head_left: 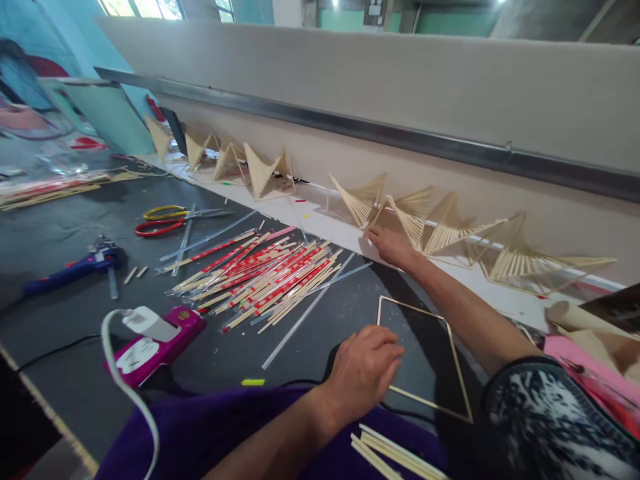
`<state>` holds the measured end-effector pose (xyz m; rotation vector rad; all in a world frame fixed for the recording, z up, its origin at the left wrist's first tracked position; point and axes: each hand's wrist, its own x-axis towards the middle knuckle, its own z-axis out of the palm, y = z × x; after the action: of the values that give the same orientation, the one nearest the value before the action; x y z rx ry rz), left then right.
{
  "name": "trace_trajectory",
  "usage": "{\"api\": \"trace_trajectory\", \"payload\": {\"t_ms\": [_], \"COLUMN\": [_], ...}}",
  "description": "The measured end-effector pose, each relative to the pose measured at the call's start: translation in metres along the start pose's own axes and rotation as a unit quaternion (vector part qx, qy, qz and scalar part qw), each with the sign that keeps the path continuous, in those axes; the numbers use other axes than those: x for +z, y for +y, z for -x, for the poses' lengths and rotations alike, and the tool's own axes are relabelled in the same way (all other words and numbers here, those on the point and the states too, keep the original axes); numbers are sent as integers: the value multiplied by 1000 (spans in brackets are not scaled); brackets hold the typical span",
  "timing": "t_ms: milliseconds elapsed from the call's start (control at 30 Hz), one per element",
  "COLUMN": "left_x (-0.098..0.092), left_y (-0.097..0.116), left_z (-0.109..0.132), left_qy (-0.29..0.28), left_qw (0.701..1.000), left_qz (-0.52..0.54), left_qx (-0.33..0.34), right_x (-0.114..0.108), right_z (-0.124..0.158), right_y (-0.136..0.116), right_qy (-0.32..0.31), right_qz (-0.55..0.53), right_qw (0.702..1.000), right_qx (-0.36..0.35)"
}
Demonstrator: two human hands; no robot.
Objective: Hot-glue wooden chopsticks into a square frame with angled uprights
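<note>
My left hand is in the lower middle, back upward, with its fingers curled and close together. It covers part of the left side of a four-sided stick frame lying on the dark table; whatever is under the fingers is hidden. My right hand reaches forward to the row along the wall, its fingertips closed at the lower corner of a twisted wooden-stick model. Beside it stands another stick model. Several loose sticks lie by my lap, below the left hand.
Wrapped chopsticks are heaped mid-table, with clear glue sticks around them. Left are a blue glue gun, scissors, pliers and a magenta power strip with a white cable. More stick models line the wall.
</note>
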<state>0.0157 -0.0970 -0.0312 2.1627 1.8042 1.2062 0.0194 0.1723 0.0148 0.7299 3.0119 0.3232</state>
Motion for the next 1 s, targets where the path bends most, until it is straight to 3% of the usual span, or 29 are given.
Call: {"api": "trace_trajectory", "payload": {"t_ms": [200,567,833,1000], "left_x": [-1,0,0,0], "left_y": [2,2,2,2], "left_z": [1,2,3,3], "left_qy": [2,-8,-33,-45], "left_qw": [1000,1000,999,999], "left_qz": [4,2,-3,4], "left_qx": [1,1,-7,-1], "right_x": [12,25,36,38], "right_z": [-20,-1,-22,-18], "right_y": [7,22,15,30], "right_qy": [-23,24,99,167], "right_qz": [0,-40,-169,-230], "right_qw": [1000,997,980,955], "right_qx": [-15,-57,20,84]}}
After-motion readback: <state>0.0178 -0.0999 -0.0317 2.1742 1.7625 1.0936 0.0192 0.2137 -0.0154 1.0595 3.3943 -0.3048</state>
